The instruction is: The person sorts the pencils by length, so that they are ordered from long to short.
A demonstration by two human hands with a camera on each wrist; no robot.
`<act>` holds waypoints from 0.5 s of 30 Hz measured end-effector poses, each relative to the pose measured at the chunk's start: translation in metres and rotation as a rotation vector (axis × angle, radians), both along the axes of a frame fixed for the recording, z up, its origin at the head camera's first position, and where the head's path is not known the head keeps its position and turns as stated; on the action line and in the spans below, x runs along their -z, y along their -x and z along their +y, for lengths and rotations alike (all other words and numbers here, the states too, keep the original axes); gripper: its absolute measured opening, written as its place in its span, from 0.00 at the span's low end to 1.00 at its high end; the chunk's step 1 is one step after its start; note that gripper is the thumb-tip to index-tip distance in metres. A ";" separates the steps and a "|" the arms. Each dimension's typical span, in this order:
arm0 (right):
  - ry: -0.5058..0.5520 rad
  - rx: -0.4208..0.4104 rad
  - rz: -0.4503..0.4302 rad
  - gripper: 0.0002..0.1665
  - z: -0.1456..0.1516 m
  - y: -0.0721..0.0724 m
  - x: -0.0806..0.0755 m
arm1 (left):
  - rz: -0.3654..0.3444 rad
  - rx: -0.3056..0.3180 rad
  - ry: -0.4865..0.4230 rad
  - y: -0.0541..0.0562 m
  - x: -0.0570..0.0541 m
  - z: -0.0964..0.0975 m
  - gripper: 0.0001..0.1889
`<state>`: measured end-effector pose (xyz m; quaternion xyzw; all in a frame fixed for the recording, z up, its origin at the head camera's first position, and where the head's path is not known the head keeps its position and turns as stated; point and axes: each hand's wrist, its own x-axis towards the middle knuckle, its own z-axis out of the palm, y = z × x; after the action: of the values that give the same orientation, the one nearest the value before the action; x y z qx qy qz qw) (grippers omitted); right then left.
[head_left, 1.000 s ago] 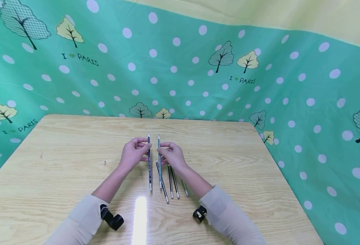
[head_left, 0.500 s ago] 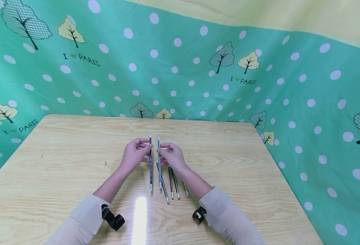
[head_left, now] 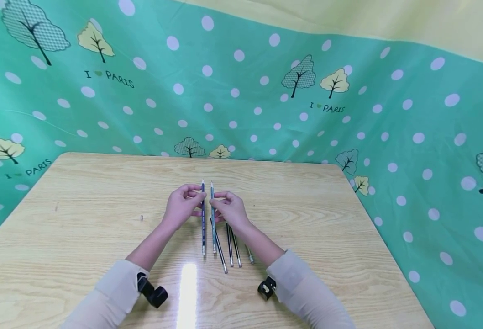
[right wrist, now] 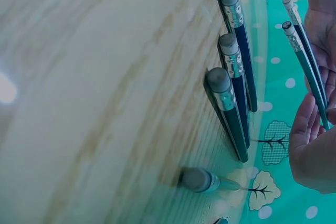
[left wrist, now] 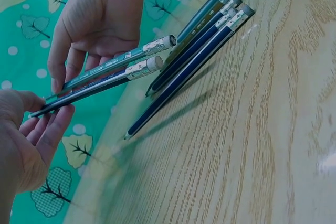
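Note:
Pinched between the thumb and fingers of my left hand (head_left: 179,209) is a dark blue pencil (head_left: 203,230), eraser end toward me. My right hand (head_left: 233,212) pinches a light blue pencil (head_left: 214,234) the same way. Both pencils run nearly parallel, tips pointing away, with a narrow gap between them in the head view. The left wrist view shows them raised off the table, the light blue pencil (left wrist: 110,69) lying close to the dark one (left wrist: 100,86). Several dark pencils (head_left: 230,246) lie under and beside my right hand, partly hidden by it.
A wood-grain table (head_left: 102,196) carries everything. A tiny scrap (head_left: 141,218) lies left of my left hand. Behind and to the right hangs a green dotted curtain (head_left: 258,109). Another pencil (head_left: 249,256) sits partly beneath my right forearm. Light glares off the table front.
My left hand has shifted slightly right with the dark blue pencil, narrowing the gap to the light blue one. My right hand has barely moved, drifting slightly left.

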<state>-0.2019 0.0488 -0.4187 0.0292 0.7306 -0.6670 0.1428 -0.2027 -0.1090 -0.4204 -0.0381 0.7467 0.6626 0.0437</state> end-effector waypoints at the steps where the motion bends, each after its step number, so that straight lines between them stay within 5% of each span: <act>1: -0.001 0.001 0.003 0.19 0.000 0.000 0.000 | 0.000 -0.002 0.000 0.000 0.000 0.000 0.21; 15: 0.012 0.007 0.022 0.18 -0.001 -0.003 -0.001 | 0.004 0.004 -0.014 -0.002 -0.002 0.002 0.22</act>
<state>-0.1989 0.0480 -0.4178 0.0235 0.7280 -0.6722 0.1327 -0.2005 -0.1067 -0.4184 -0.0350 0.7423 0.6678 0.0436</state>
